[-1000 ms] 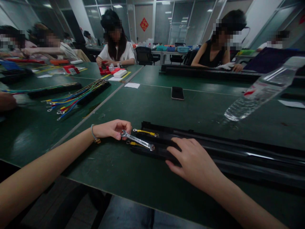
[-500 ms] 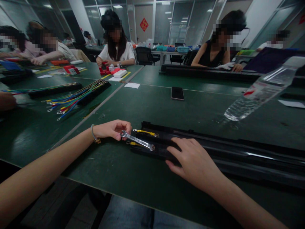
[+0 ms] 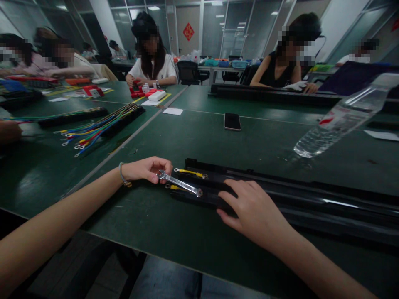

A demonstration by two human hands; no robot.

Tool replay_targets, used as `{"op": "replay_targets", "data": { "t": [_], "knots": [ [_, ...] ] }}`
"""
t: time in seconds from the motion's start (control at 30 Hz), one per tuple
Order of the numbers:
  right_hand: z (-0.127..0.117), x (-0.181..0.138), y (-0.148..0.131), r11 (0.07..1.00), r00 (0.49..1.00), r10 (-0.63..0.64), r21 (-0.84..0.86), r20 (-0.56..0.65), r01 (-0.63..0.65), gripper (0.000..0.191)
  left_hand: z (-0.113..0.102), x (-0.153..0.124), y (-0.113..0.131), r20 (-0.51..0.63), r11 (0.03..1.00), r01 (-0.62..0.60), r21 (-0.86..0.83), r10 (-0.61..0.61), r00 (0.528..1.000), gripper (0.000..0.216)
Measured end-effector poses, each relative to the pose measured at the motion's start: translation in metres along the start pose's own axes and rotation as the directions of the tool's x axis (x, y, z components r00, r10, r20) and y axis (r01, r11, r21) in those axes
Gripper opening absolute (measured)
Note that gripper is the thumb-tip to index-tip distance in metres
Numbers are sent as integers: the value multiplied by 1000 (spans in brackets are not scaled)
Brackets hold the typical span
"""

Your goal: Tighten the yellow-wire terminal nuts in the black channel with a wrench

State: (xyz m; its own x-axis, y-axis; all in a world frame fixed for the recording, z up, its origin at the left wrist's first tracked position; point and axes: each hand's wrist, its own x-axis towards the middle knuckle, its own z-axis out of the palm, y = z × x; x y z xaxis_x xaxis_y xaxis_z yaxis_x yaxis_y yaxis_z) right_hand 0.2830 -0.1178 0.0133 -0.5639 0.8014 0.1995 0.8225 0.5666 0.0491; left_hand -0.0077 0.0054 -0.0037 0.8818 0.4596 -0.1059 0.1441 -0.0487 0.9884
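While the wrench [image 3: 179, 183] has its far end at a fastener [image 3: 201, 193] on the black housing [image 3: 311, 193], no shift shows since a second ago: no turning evident.
Left hand [image 3: 151, 169] pinches the near end; right hand [image 3: 252, 207], unclenched, lies over the housing.

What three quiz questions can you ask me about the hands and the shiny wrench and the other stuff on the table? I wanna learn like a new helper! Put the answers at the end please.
1. Which hand is holding the wrench? A) left B) right C) both

2. Fill in the missing colour: the short cables at the end of the black rail nearest the wrench are mostly ____.

3. True or false: seen from the person's side, the phone lies beyond the black rail, on the green table.

Key:
1. A, the left hand
2. yellow
3. true
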Motion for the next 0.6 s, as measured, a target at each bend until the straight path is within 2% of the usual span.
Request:
{"op": "replay_targets", "data": {
  "t": [0.6],
  "knots": [
    [1,0,1,1000,1000,5,4,-2,-5,25,0,0,1,21,1000,1,26,-2,1000,39]
  ]
}}
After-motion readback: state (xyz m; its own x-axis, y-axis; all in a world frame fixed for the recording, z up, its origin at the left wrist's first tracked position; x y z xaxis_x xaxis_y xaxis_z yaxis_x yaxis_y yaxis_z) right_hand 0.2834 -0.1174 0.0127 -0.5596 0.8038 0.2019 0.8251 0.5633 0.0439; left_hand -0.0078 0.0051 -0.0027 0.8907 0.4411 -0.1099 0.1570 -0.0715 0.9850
